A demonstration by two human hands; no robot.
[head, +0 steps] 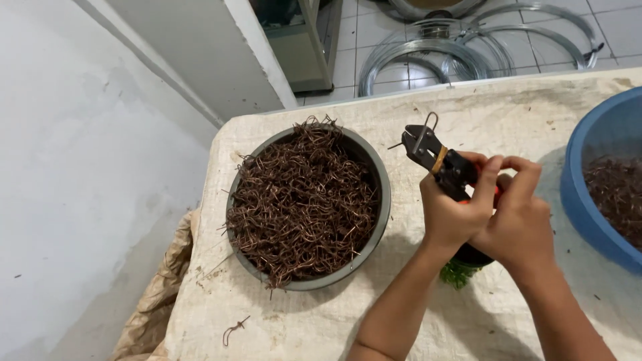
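Cutter: a small black bolt cutter (438, 160) with an orange-red grip, held above the counter (468, 107) between the grey basin and the blue basin, its black head pointing up and to the left, away from the hands.
Wire piece: one short bent piece of pale wire (426, 128) sits at the cutter's head — whether the blades bite it or it only rests there cannot be told.
Left hand: the left hand (455, 210) is wrapped around the cutter's handle from the near side, fingers curled shut on it, the thumb lying up along the grip.
Right hand: the right hand (518, 217) is just beside the left and touching it, fingers bent over the same handle end; thumb and forefinger meet near the top of the grip.
Under the hands: a dark round thing with a green, bristly edge (461, 271) shows below the wrists — too hidden to name.
Grey basin: one round grey basin (384, 194) stands left of the hands, near them, heaped with brown bent wire hooks (301, 200), too many to count.
Blue basin: one blue basin (588, 200) stands right of the hands at the frame's edge, with more of the brown hooks (615, 194) inside.
Stray hook: one brown hook (234, 329) lies alone on the counter's cloth, near the front edge.
Floor: several coils of grey wire (428, 57) lie on the white tiled floor beyond the counter.
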